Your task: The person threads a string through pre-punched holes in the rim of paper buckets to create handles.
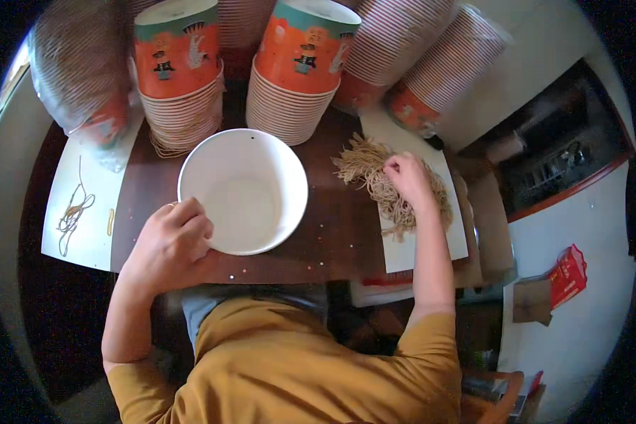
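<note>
A large white paper tub (247, 194) stands at the table's front with its open mouth turned up toward me. My left hand (173, 244) is closed on its near left rim, fingers curled over the edge. To the right, my right hand (408, 180) pinches at a heap of beige cords (364, 161), fingertips pressed together among the strands. How many strands are between the fingers is too small to tell. The heap lies tangled on a white sheet (399, 258) at the table's right side.
Behind the tub rise two stacks of orange-and-green printed paper tubs, a left stack (177, 60) and a right stack (300, 60). Plastic-wrapped tub stacks (81, 67) flank them. A loose cord (71, 219) lies on the left sheet (95, 244). Small specks dot the brown tabletop (339, 212).
</note>
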`<state>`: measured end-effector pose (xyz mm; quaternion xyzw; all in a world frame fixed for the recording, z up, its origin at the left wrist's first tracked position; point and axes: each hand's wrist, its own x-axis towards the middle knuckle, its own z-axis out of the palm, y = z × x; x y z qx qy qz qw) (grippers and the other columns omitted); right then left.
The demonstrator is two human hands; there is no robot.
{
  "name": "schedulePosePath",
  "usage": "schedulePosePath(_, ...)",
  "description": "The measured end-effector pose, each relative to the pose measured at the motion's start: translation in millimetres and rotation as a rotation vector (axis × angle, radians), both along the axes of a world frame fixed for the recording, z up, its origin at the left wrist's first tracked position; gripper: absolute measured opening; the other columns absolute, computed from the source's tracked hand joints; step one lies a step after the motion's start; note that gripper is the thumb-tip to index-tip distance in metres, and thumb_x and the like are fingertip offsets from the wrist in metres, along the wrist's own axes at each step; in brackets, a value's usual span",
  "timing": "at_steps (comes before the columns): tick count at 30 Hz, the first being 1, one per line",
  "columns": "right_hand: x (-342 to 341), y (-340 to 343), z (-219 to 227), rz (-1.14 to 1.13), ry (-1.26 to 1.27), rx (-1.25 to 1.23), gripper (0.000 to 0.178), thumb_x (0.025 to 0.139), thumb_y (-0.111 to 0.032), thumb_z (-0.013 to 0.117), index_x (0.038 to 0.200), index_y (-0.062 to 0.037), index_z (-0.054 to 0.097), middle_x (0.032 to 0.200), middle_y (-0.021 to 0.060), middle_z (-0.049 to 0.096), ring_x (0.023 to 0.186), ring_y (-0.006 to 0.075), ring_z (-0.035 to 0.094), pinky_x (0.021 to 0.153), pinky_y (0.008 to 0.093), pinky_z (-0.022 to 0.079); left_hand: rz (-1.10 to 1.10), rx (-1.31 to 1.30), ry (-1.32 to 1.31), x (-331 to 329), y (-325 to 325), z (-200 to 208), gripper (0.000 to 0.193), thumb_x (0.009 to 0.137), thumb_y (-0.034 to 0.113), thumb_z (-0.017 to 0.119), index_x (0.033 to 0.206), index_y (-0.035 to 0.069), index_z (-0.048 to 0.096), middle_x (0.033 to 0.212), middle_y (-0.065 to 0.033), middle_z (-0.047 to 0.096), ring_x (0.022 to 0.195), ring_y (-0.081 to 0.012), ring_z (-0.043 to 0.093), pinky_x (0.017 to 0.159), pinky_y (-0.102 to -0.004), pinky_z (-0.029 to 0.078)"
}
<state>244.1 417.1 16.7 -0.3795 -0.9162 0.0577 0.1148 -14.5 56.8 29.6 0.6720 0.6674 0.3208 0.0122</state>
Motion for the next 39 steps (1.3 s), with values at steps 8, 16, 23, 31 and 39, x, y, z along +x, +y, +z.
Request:
schedulePosePath(8,-19,6,-17,0.299,-0.213,0.169,0.02,0.073,-0.003,0.061,0.092,-0.0041,0.065,0.105,0.0162,0.058,0.109,0.0344,0.049,0.096,0.0446,0.04,0.171,0.029,0.041,2,-8,7,0.052,0.055,0.012,0.073,0.105,0.007,0.059,0.118,-0.0141,0.052,0.085,-0.0318,0.061,0.072,-0.04,0.05)
schedulePosePath(16,-26,14,12,0.273,0.0,0.025,0.014,0.078,-0.013,0.064,0.087,-0.0019,0.065,0.094,0.0128,0.062,0.092,0.0315,0.058,0.08,0.0418,0.047,0.17,0.19,-0.076,2,-14,14,0.043,0.06,0.009,0.072,0.101,0.006,0.063,0.112,-0.0157,0.057,0.08,-0.0273,0.06,0.068,-0.0364,0.05)
schedulePosePath(23,-54,-36,60,0.422,0.559,-0.524,0.007,0.087,-0.008,0.062,0.085,-0.0013,0.062,0.088,0.0024,0.064,0.081,0.0101,0.057,0.074,0.0254,0.046,0.063,0.281,-0.352,3,19,34,0.023,0.074,0.0,0.069,0.096,0.004,0.065,0.098,-0.0119,0.061,0.071,-0.0183,0.059,0.057,-0.0286,0.047)
schedulePosePath(31,-94,-126,85,0.712,0.393,-0.798,0.005,0.091,-0.005,0.056,0.09,-0.0007,0.059,0.094,0.0063,0.062,0.079,0.0126,0.064,0.07,0.0236,0.05,-0.029,0.193,-0.568,10,51,36,0.033,0.079,0.014,0.073,0.107,0.0,0.064,0.089,-0.0112,0.065,0.067,-0.0164,0.061,0.06,-0.0288,0.05)
schedulePosePath(39,-120,-157,86,0.667,0.499,-1.114,0.025,0.086,-0.009,0.064,0.107,-0.0022,0.052,0.088,0.0013,0.058,0.064,0.0029,0.052,0.057,0.019,0.044,0.059,0.212,-0.506,4,36,42,0.008,0.082,0.005,0.068,0.087,-0.001,0.068,0.075,-0.0072,0.065,0.064,-0.0095,0.057,0.059,-0.0243,0.047)
